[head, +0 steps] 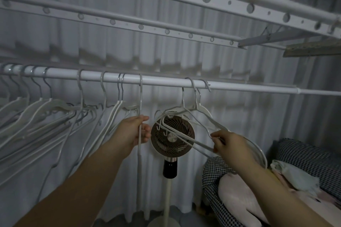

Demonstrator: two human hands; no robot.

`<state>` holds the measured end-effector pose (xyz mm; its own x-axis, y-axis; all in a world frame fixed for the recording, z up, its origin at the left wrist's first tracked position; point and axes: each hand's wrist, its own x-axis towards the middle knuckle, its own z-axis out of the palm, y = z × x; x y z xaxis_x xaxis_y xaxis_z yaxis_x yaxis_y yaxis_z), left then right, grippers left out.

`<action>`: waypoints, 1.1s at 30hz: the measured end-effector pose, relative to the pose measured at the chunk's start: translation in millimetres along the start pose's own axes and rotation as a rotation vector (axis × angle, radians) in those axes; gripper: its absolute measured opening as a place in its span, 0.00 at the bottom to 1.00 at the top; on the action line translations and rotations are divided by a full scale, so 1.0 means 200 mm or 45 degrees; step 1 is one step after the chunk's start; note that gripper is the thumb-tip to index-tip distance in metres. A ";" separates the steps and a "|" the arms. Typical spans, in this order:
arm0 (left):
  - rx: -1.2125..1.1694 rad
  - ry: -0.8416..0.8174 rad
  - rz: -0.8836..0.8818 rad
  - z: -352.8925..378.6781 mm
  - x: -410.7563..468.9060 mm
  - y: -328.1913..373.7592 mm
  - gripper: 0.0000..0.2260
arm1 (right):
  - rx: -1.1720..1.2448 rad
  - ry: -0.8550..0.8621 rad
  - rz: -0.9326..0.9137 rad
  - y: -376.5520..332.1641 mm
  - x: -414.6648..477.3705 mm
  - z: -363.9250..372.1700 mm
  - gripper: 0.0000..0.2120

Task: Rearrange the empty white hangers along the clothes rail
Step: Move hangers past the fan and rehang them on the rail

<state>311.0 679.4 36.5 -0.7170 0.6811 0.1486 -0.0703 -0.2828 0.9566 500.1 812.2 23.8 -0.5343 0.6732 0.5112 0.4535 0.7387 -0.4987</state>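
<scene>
The left hand [137,131] grips one edge-on hanger [140,101] on the rail [162,81]; the right hand [229,145] pinches two tilted hangers [195,116], partly hiding the fan [172,135] behind them.

Thin white plastic hangers [60,110] hang on the white metal rail [162,81]. At five o'clock, a black-and-white houndstooth fabric cushion [302,155] adjoins a pale pink soft cushion [238,195].

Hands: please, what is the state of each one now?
Left hand: closed on one hanger hooked on the rail.
Right hand: closed on a bunch of hangers.
</scene>
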 end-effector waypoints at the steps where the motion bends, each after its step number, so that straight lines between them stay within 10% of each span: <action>1: -0.005 0.001 0.000 -0.01 0.00 0.00 0.11 | -0.004 0.010 -0.011 -0.01 0.01 0.00 0.11; 16: 0.084 0.049 0.063 -0.15 -0.09 0.00 0.08 | -0.132 -0.101 -0.016 -0.26 0.24 0.05 0.13; 23: 0.651 0.221 0.407 -0.24 -0.18 -0.02 0.15 | 0.000 -0.287 0.135 -0.19 0.11 0.15 0.10; 33: 0.754 -0.268 0.740 -0.18 -0.47 -0.01 0.05 | 0.110 -0.560 0.240 -0.02 -0.25 -0.11 0.04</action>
<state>353.5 591.8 12.3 -0.3789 0.6649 0.6437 0.6848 -0.2664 0.6783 540.9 777.0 15.5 -0.7078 0.7029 0.0710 0.5207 0.5870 -0.6200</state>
